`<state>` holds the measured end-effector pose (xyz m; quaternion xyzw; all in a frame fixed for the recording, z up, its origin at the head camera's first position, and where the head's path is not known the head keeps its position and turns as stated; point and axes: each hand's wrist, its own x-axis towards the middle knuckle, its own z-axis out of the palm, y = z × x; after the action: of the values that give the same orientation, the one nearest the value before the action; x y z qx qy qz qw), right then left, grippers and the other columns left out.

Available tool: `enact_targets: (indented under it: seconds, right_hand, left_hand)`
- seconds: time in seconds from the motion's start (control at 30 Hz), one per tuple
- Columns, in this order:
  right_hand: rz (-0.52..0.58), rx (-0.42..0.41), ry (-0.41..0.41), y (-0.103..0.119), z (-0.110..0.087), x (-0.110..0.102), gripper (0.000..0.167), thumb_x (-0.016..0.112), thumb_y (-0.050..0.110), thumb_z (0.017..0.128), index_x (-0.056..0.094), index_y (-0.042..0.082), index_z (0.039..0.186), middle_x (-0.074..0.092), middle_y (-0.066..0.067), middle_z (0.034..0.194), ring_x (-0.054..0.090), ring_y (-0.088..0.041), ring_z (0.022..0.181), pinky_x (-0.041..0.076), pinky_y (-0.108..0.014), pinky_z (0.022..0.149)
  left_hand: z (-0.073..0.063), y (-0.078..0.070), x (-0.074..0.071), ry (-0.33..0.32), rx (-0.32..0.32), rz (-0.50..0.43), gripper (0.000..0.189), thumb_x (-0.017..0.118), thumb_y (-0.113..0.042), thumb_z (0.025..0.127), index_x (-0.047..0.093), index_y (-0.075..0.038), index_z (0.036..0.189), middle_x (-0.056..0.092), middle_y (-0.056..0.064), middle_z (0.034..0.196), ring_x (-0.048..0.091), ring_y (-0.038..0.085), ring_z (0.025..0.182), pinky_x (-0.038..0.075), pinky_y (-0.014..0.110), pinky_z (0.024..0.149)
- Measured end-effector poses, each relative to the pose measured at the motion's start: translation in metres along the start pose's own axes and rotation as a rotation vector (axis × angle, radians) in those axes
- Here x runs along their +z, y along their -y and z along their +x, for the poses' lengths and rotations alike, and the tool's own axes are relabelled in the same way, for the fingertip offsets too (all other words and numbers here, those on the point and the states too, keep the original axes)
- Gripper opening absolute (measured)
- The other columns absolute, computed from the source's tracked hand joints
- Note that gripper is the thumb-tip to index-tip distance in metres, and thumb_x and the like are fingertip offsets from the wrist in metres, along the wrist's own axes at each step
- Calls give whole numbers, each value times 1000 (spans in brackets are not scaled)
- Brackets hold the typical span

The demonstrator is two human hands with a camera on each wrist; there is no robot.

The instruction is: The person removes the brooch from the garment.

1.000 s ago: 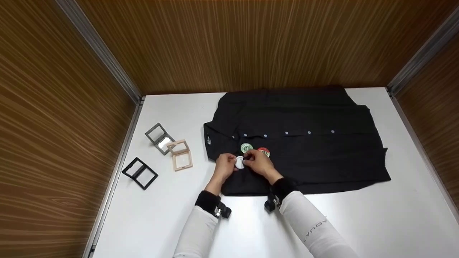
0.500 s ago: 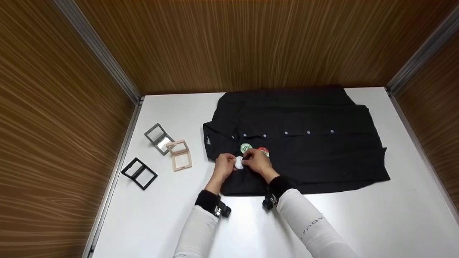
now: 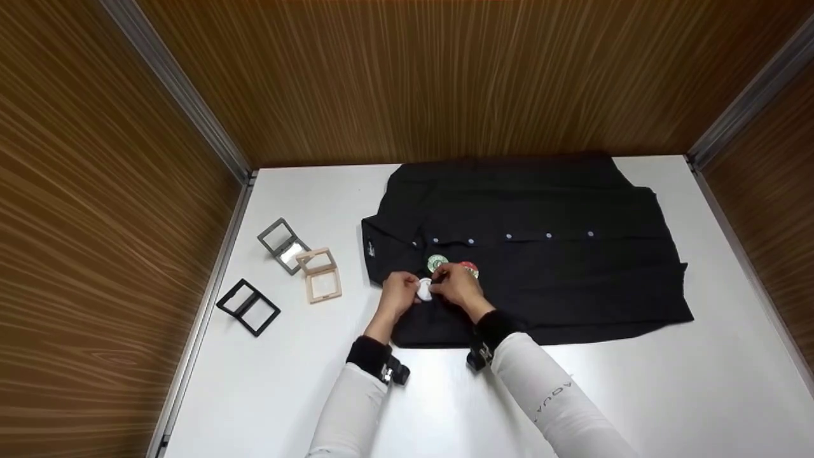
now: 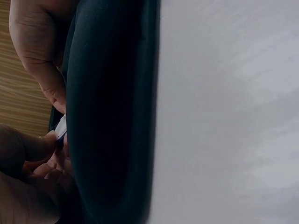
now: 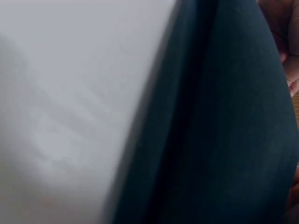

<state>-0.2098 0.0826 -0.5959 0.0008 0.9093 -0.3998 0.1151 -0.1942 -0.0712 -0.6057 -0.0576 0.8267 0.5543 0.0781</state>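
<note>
A round white button badge (image 3: pixel 425 289) is held between both hands over the chest of a black button-up shirt (image 3: pixel 547 280) laid flat. My left hand (image 3: pixel 399 294) pinches its left edge with thumb and fingers. From the opposite side, the fingertips of my right hand (image 3: pixel 456 286) pinch at the badge's right edge. Just beyond lie a green badge (image 3: pixel 437 263) and a red badge (image 3: pixel 469 268), the red one partly behind the right hand. In the left wrist view the badge (image 4: pixel 61 127) appears edge-on; a shirt fold hides much of the right wrist view.
Left on the white table (image 3: pixel 286 381) stand three opened square frame cases: grey (image 3: pixel 277 251), beige (image 3: pixel 310 280) and black (image 3: pixel 240 313). The grey and beige ones overlap. Wood-grain panels (image 3: pixel 445 83) enclose the table at the back and sides.
Both hands stay at the badge in almost the same place. The right wrist and forearm have shifted very slightly left.
</note>
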Motion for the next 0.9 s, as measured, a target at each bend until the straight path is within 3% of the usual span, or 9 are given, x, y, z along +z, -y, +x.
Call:
enact_targets:
  seconds: [0.33,0.57,0.9]
  right_hand:
    - [16,1,7,-1,1,0,18,84,16,75,71,11,87,59,5,63,53,-12,52,43,-29,56]
    - [123,9,18,-4,2,0,19,84,11,75,70,7,87,61,3,62,55,-9,46,44,-23,46]
    - [207,10,41,-7,3,0,19,84,7,74,70,4,87,59,1,59,56,-10,47,46,-23,46]
  left_hand:
    - [-1,1,-1,3,9,29,8,62,5,90,69,8,89,69,14,78,65,17,55,54,24,53]
    - [-1,2,0,-5,9,-24,8,62,6,90,69,10,92,68,13,81,62,15,57,55,24,55]
    - [-3,1,2,-24,-3,-66,9,62,7,90,69,10,94,68,16,83,66,22,66,57,27,57]
